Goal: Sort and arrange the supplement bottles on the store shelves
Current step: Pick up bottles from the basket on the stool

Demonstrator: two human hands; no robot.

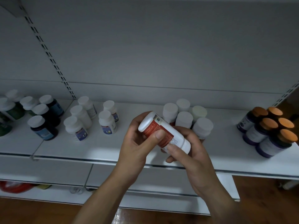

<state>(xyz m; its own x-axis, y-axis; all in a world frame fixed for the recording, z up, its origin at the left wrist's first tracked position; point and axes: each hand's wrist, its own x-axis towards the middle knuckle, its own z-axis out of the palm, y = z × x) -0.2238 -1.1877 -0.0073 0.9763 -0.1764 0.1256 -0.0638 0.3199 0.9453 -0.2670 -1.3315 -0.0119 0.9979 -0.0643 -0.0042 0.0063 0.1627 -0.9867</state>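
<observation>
The white bottle with a red label (161, 131) is held in both hands, in the air above the front part of the upper shelf (97, 149). It lies tilted: one end points up and to the left, the other down and to the right.

The left hand (137, 143) grips the upper-left half. Its fingers curl round the far side and its thumb (156, 137) presses on the red label. The right hand (192, 151) grips the lower-right end, with its thumb (173, 147) on the near side and its fingers wrapped underneath. Both grips are closed snugly on the bottle.

Contents of the upper shelf, left to right:
- green bottles (11, 110) with white caps, at the far left, blurred;
- dark bottles with blue labels (42, 126) and white caps, upright, close together;
- white bottles with blue labels (106, 122), five upright, loosely spaced;
- a tight cluster of white bottles (184, 118), six caps visible, directly behind the hands, partly hidden by them;
- orange-capped bottles (267, 123) with pale labels and purple bases, packed together near the right end.

Well below, a lower shelf (48, 172) sits over a red item (14, 186); its kind cannot be told. A grey back panel (161, 54) rises behind the shelf, crossed by a slotted upright (53, 62).
</observation>
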